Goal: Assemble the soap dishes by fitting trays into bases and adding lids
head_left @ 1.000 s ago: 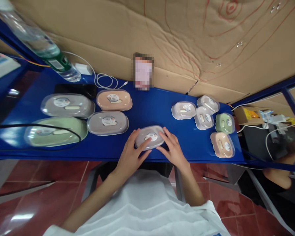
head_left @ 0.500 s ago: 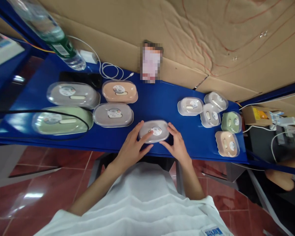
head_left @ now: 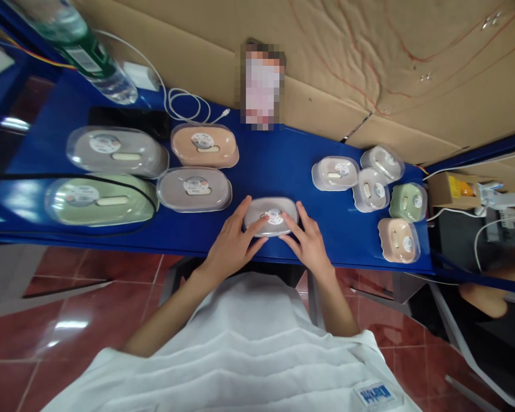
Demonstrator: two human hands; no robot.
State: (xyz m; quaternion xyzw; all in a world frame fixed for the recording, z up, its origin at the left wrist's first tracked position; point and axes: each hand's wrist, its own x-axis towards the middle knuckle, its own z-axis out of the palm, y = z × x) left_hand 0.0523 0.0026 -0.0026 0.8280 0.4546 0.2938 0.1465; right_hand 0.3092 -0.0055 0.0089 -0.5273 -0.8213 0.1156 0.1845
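Note:
A small grey oval plastic box (head_left: 260, 226) with a clear lid and a round white label lies on the blue table in front of me. Around its left end are the fingers of my left hand (head_left: 229, 246), the index fingertip on the lid and the thumb at the near edge. My right hand (head_left: 311, 243) grips the opposite end the same way, its index finger touching the lid by the label. Close by on the left stands a larger grey lidded box (head_left: 175, 197), with a peach one (head_left: 223, 150) behind it.
Farther left are a long grey box (head_left: 141, 163) and a green box (head_left: 129, 212) crossed by a black cable. Several small boxes cluster at right, including a peach one (head_left: 395, 254). A bottle (head_left: 98, 68), white cable (head_left: 184, 117) and propped phone (head_left: 261, 86) stand behind.
My right index finger has moved from the box's edge onto the lid near the label. The camera view has shifted slightly; the other boxes stay in place.

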